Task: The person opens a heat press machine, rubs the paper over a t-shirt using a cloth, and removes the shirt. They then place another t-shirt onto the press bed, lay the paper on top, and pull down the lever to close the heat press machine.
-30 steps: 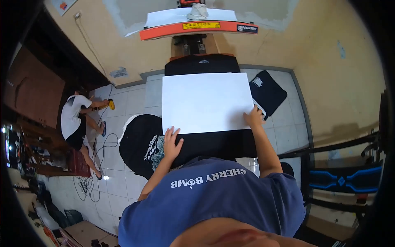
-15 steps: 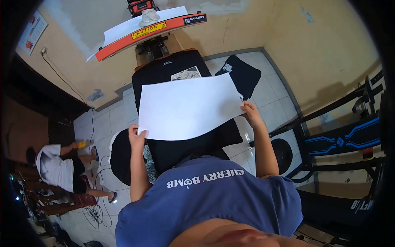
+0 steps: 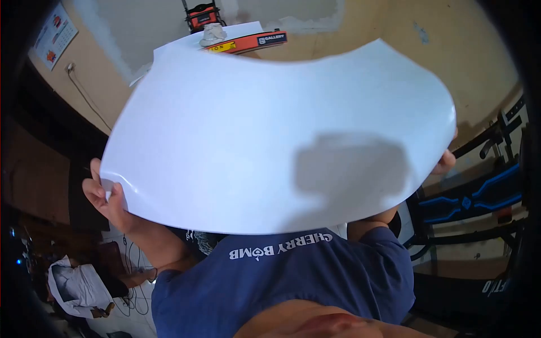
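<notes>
A large white sheet [image 3: 242, 135] is held up close to the camera, its middle sagging into a curve, and a dark shadow falls on its right half. My left hand [image 3: 107, 194] pinches the sheet's lower left corner between thumb and fingers. At the sheet's right edge, my right hand [image 3: 445, 162] grips it, with most of the fingers hidden behind the sheet. The sheet covers the black garment and the printed picture. Beyond its top edge shows part of the orange press [image 3: 273, 40] with a crumpled whitish cloth [image 3: 213, 35] on top.
Another person in a white shirt [image 3: 81, 287] is low at the left, near cables [image 3: 132, 298] on the floor. Black exercise equipment with blue trim [image 3: 473, 197] stands at the right. A calendar [image 3: 56, 36] hangs on the wall at the upper left.
Both hands have lifted the white sheet off the black garment, up toward the camera and wider apart. The other person has bent lower at the left. The camera view has turned.
</notes>
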Available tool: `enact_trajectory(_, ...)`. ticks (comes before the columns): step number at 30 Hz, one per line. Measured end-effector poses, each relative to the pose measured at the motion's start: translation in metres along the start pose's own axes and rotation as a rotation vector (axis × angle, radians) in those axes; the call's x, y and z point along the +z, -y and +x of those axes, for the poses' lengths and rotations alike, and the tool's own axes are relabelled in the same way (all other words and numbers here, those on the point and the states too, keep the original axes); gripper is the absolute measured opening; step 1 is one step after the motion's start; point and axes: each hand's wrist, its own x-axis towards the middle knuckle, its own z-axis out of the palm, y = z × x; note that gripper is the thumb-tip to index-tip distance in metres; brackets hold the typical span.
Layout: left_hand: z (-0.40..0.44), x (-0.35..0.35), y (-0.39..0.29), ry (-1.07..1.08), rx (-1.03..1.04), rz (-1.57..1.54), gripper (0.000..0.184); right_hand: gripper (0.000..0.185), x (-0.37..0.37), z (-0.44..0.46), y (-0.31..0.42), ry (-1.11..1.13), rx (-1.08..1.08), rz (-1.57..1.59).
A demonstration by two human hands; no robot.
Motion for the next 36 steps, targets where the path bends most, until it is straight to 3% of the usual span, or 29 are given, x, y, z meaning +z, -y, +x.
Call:
enact_trajectory(3,0.028,0.000,0.004,-0.087,0.050,-0.003,0.024,0.048,-0.005,0.034,-0.020,-0.076,-0.054,-0.044)
enact_trajectory(5,0.051,-0.030,0.020,-0.065,0.012,-0.011,0.018,0.040,0.026,0.067,-0.045,-0.083,0.072,0.179)
enact_trajectory(6,0.060,-0.037,0.027,-0.105,-0.019,-0.019,0.015,0.045,-0.029,0.094,-0.079,0.383,0.151,0.584)
enact_trajectory(8,0.079,-0.043,0.044,-0.229,-0.103,-0.044,0.017,0.050,0.073,0.095,-0.100,-0.179,0.152,0.215)
enact_trajectory(11,0.099,-0.039,0.068,-0.348,-0.175,-0.031,0.029,0.042,0.076,0.118,-0.139,-0.023,0.340,0.364)
enact_trajectory(15,0.129,-0.061,0.125,-0.382,-0.220,-0.016,0.030,0.036,0.081,0.147,-0.209,-0.129,0.455,0.397)
enact_trajectory(16,0.127,-0.072,0.146,-0.357,-0.234,0.028,0.039,0.035,0.073,0.148,-0.226,-0.166,0.495,0.335)
enact_trajectory(18,0.112,-0.061,0.163,-0.389,-0.371,-0.032,0.055,0.035,0.059,0.135,-0.254,-0.204,0.549,0.272)
enact_trajectory(21,0.059,-0.062,0.180,-0.425,-0.549,-0.042,0.071,0.053,0.018,0.095,-0.286,-0.313,0.647,0.219)
enact_trajectory(24,-0.025,-0.086,0.222,-0.311,-0.615,0.291,0.076,0.050,0.000,0.004,-0.314,-0.478,0.705,-0.187)
enact_trajectory(25,-0.062,-0.098,0.242,-0.213,-0.586,0.473,0.077,0.044,-0.021,-0.036,-0.337,-0.420,0.735,-0.329)
enact_trajectory(26,-0.107,-0.110,0.254,-0.144,-0.705,0.526,0.076,0.038,-0.077,-0.090,-0.370,-0.058,0.777,-0.730)
enact_trajectory(27,-0.148,-0.119,0.257,-0.075,-0.822,0.574,0.076,0.032,-0.056,-0.135,-0.361,0.211,0.474,-0.942)
enact_trajectory(28,-0.179,-0.117,0.249,0.019,-0.792,0.765,0.074,0.025,-0.064,-0.194,-0.367,0.338,0.449,-1.186)
enact_trajectory(29,-0.217,-0.122,0.249,0.005,-0.977,0.810,0.072,0.027,-0.036,-0.223,-0.340,0.578,0.573,-1.173)
enact_trajectory(30,-0.253,-0.124,0.245,0.037,-0.851,0.883,0.070,0.035,-0.024,-0.272,-0.323,0.855,0.322,-1.477)
enact_trajectory(31,-0.274,-0.126,0.229,0.181,-0.773,1.097,0.066,0.040,0.025,-0.272,-0.285,1.058,0.389,-1.500)
enact_trajectory(32,-0.276,-0.110,0.206,0.215,-0.775,1.177,0.064,0.045,0.055,-0.265,-0.262,1.431,0.450,-1.451)
enact_trajectory(34,-0.290,-0.094,0.183,0.306,-0.738,1.307,0.063,0.053,0.043,-0.302,-0.265,1.645,0.215,-1.033)
enact_trajectory(36,-0.294,-0.086,0.169,0.335,-0.740,1.320,0.062,0.051,0.041,-0.301,-0.267,1.683,0.132,-0.864)
